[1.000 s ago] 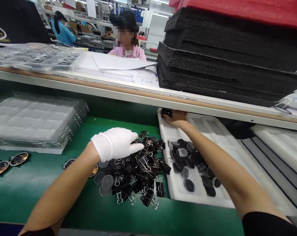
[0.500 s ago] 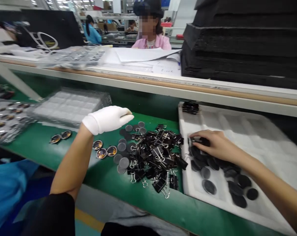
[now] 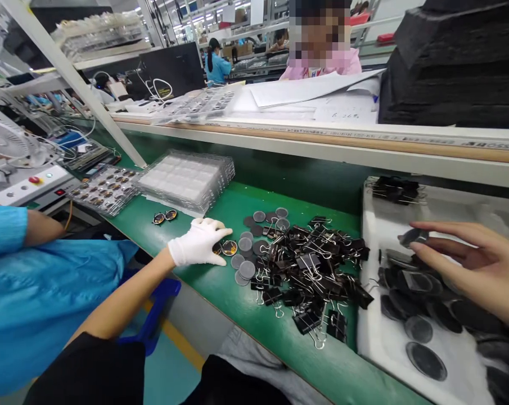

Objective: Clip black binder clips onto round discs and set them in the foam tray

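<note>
Bare right hand (image 3: pixel 486 264) and gloved left hand (image 3: pixel 199 242) at a green table (image 3: pixel 220 306), each at a different item. Half a second earlier the right hand had been down in the heaped discs (image 3: pixel 437 295); at this moment it stood just above them, gripping one disc (image 3: pixel 413 237) between thumb and forefinger. The left hand, which had hung over the table near the stacked clear trays (image 3: pixel 187 177), had come down beside the table's near edge, onto the framed lenses (image 3: pixel 229 248). Its thumb and fingers stood apart around them; whether they pressed on the frames could not be told. The change suggested that a single disc had been parted from the heap, and that the left hand's part of the work had shifted to the lenses.

The held disc, slightly blurred, was round, grey and glossy, and was tilted above the white tray (image 3: pixel 366 315), inside its left edge. Black clips (image 3: pixel 395 190) lay at that tray's far left corner. The lenses were dark with amber reflections and pale rims, one partly hidden by the glove. Between them and the tray's left edge lay loose discs (image 3: pixel 246 270) and a pile of binder clips (image 3: pixel 309 261).
</note>
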`<state>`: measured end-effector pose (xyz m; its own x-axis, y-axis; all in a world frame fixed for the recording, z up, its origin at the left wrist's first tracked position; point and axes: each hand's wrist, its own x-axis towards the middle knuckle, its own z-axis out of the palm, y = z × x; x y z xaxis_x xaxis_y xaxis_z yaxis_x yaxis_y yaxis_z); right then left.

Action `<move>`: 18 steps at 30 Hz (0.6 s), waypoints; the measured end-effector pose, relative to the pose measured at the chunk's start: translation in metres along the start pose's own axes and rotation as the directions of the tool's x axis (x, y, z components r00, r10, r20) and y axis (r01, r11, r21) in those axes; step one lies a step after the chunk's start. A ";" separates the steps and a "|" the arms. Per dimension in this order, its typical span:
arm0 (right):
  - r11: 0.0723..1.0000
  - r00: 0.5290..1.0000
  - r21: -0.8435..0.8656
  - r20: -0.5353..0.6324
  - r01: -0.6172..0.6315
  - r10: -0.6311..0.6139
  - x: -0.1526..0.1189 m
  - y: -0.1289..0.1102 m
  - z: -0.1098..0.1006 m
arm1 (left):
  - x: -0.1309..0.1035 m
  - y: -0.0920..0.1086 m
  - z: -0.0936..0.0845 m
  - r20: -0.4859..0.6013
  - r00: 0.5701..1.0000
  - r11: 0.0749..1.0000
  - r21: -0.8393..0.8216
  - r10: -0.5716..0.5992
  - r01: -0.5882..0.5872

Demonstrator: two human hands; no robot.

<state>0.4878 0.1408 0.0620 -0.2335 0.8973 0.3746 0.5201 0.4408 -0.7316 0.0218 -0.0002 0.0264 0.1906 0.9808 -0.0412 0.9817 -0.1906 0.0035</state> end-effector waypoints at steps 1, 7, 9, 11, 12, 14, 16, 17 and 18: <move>0.999 1.000 0.024 -0.001 -0.021 0.021 -0.003 -0.011 0.003 | 0.005 0.004 0.003 0.016 1.000 1.000 0.019 0.020 -0.021; 0.956 0.975 0.259 0.204 -0.139 0.086 -0.017 -0.056 0.027 | 0.031 0.005 -0.013 0.056 0.997 0.994 0.091 0.051 -0.056; 0.907 0.955 0.383 0.291 -0.172 0.059 -0.020 -0.063 0.034 | 0.035 0.004 -0.031 -0.030 1.000 0.994 0.105 0.009 -0.006; 0.868 0.939 0.460 0.344 -0.184 0.017 -0.021 -0.069 0.042 | 0.040 0.012 -0.053 -0.176 0.984 0.997 0.075 0.017 -0.004; 0.855 0.937 0.484 0.349 -0.185 0.005 -0.021 -0.074 0.045 | 0.044 0.020 -0.064 -0.241 0.969 0.998 0.051 0.052 -0.041; 0.835 0.950 0.525 0.312 -0.166 -0.007 -0.020 -0.083 0.050 | 0.056 0.047 -0.081 -0.327 0.933 0.988 0.020 0.149 -0.151; 0.830 0.977 0.549 0.213 -0.100 -0.023 -0.018 -0.092 0.053 | 0.072 0.080 -0.092 -0.366 0.896 0.966 0.043 0.251 -0.253; 0.833 0.986 0.550 0.163 -0.060 -0.037 -0.017 -0.095 0.053 | 0.081 0.096 -0.095 -0.384 0.873 0.952 0.067 0.300 -0.298; 0.833 0.991 0.553 0.121 -0.020 -0.057 -0.017 -0.098 0.053 | 0.089 0.111 -0.096 -0.412 0.846 0.939 0.091 0.339 -0.332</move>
<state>0.3972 0.0834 0.0972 -0.3599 0.8673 0.3440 -0.0171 0.3625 -0.9318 0.1484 0.0703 0.1192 0.4962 0.7816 0.3780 0.8578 -0.5086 -0.0744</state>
